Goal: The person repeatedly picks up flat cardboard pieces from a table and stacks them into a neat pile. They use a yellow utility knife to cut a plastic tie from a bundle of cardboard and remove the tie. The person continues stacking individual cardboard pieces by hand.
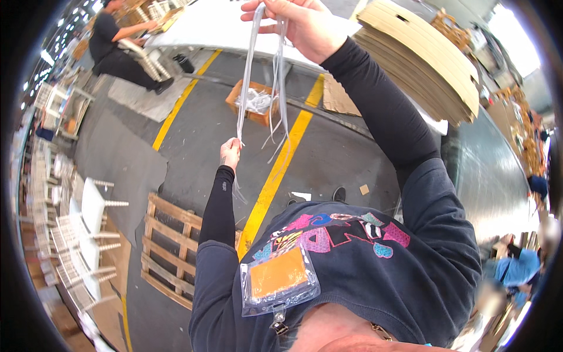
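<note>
— What's that being held up there?

— A bundle of thin pale straps, translucent grey-white strips hanging down in long loops. The right hand is raised high and pinches their upper ends between thumb and fingers, so they dangle over the floor.

— And the other hand?

— The left hand is lower, arm stretched out in a black sleeve. It is closed around the bottom end of one strap, which runs taut and nearly straight between the two hands. A few loose tails hang beside it and a short bit trails below the left fist.

— Where do the straps come from, can you see?

— I can only say there's an orange-brown box on the floor right behind them, with a tangle of the same whitish strips in it. It sits beside a yellow floor line that runs diagonally across the grey concrete.

— What else is about?

— Nearer the person, to the left, a wooden pallet lies flat on the floor. Further left stand white chairs, packed in rows. To the right of the raised arm there is a tall stack of curved tan boards. A clear badge holder with an orange card hangs on the person's dark printed sweatshirt.

— Anyone else working?

— Yes, far back on the left a person in black bends at a white table, handling a white chair frame. Another, in blue, is at the right edge, too blurred to make out.
</note>
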A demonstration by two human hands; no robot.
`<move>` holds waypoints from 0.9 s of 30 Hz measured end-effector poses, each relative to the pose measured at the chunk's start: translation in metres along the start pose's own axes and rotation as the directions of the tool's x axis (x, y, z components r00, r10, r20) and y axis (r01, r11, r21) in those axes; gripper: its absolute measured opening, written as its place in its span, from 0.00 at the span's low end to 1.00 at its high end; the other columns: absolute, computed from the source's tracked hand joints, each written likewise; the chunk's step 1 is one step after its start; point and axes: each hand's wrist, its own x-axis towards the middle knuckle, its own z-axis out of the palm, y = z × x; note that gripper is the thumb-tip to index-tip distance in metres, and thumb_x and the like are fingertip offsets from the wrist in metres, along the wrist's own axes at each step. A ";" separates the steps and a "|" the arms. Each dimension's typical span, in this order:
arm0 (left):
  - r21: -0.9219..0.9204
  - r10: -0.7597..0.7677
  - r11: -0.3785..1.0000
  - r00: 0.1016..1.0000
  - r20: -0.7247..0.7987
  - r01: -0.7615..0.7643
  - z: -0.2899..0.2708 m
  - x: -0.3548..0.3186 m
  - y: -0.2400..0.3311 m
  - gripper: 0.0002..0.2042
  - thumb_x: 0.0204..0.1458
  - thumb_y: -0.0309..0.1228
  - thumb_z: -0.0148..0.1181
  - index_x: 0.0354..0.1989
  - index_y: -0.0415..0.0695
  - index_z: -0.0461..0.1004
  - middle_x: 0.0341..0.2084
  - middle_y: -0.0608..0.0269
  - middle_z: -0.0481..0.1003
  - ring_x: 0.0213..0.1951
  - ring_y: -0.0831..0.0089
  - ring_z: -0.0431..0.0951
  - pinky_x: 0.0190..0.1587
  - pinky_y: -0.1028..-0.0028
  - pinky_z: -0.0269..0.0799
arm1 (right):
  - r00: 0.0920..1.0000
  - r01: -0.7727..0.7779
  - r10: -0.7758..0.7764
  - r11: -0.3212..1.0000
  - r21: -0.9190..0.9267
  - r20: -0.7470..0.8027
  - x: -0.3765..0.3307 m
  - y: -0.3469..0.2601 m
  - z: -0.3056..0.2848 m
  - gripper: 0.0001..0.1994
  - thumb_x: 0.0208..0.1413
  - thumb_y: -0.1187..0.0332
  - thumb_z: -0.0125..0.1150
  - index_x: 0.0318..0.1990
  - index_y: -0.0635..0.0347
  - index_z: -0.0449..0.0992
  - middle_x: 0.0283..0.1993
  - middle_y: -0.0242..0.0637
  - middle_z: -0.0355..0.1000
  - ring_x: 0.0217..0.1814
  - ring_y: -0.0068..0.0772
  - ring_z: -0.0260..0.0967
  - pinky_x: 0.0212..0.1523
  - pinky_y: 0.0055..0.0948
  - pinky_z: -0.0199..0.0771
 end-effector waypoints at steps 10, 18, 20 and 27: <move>0.924 0.705 0.181 0.699 0.117 -0.338 0.064 0.073 0.182 0.22 0.58 0.45 0.56 0.51 0.38 0.77 0.52 0.43 0.75 0.54 0.54 0.76 0.55 0.61 0.71 | 0.979 0.203 -0.202 0.978 -0.050 0.026 -0.040 -0.102 -0.043 0.16 0.69 0.59 0.49 0.46 0.64 0.74 0.44 0.42 0.78 0.48 0.36 0.77 0.55 0.37 0.76; -0.444 0.426 0.896 0.234 0.874 0.030 0.348 -0.039 0.231 0.31 0.62 0.49 0.49 0.61 0.31 0.60 0.26 0.58 0.71 0.24 0.73 0.68 0.32 0.67 0.71 | 0.754 0.389 -0.364 0.918 -0.076 -0.547 -0.148 -0.139 -0.128 0.08 0.63 0.62 0.56 0.37 0.57 0.70 0.27 0.31 0.68 0.20 0.20 0.60 0.22 0.24 0.67; -0.313 0.290 0.922 0.127 0.948 0.228 0.356 -0.066 0.209 0.20 0.63 0.39 0.54 0.48 0.30 0.69 0.12 0.68 0.63 0.12 0.82 0.61 0.18 0.75 0.65 | 0.536 0.430 -0.357 0.895 -0.116 -0.765 -0.186 -0.167 -0.151 0.15 0.65 0.58 0.55 0.29 0.56 0.65 0.23 0.26 0.58 0.19 0.18 0.50 0.18 0.21 0.51; 0.191 -0.246 0.951 0.223 0.943 0.242 0.396 -0.079 0.175 0.16 0.66 0.41 0.51 0.30 0.43 0.68 0.14 0.77 0.56 0.14 0.86 0.53 0.16 0.81 0.49 | 0.308 0.359 -0.147 0.933 -0.028 -0.940 -0.408 -0.188 -0.316 0.13 0.70 0.61 0.44 0.31 0.54 0.60 0.25 0.29 0.56 0.19 0.21 0.48 0.20 0.25 0.51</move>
